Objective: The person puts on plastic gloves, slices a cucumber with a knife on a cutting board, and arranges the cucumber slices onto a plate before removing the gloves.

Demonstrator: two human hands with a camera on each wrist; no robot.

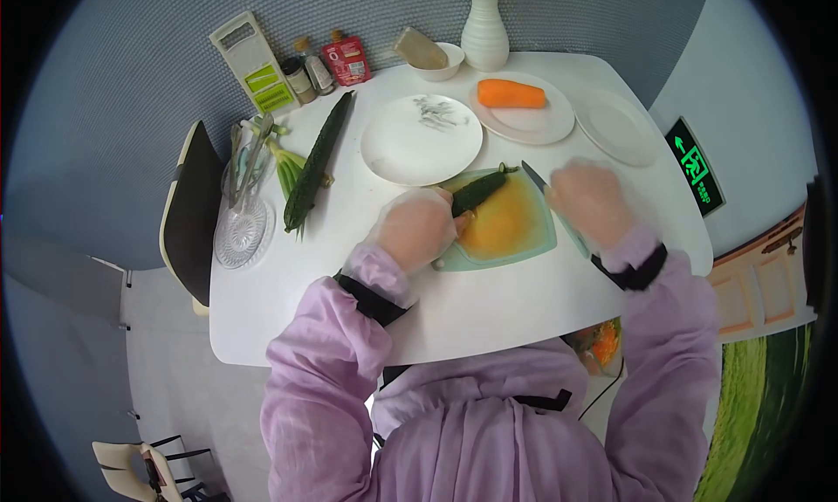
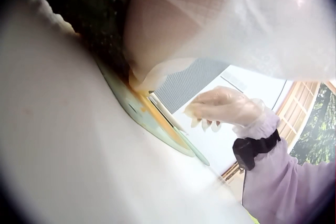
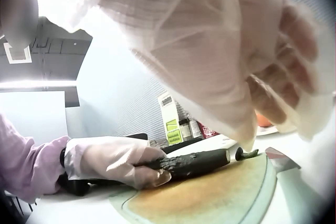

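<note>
You've got the dark green, bumpy-skinned cucumber (image 1: 478,192) on the pale green cutting board with the orange-stained middle (image 1: 548,240), and your gloved left hand (image 1: 415,227) is wrapped around it, fingers curled and gripping. The small stem piece (image 3: 247,154) lies just past the cut end, apart from it, so I'd say you're at the trimming stage, with the slicing or peeling still ahead.

Your gloved right hand (image 1: 594,201) is up by the board's right side, fingers loosely bent and not closed on anything I can see. The knife with the teal handle (image 3: 302,195) is right below it, beside the board. If you're cutting more, the next move calls for a proper hold on that handle, with your left fingertips tucked back from the blade.

As for containers, the white plate behind the board (image 1: 419,157) has just a grey printed design on it. The one next to it (image 1: 546,131) holds a peeled orange carrot (image 1: 511,93). Further back, a beige block (image 1: 419,48) leans in the small white bowl (image 1: 445,70), and greenery pokes out of the white ribbed vase (image 1: 485,39). Your other long cucumber (image 1: 319,166) is off to the left.
</note>
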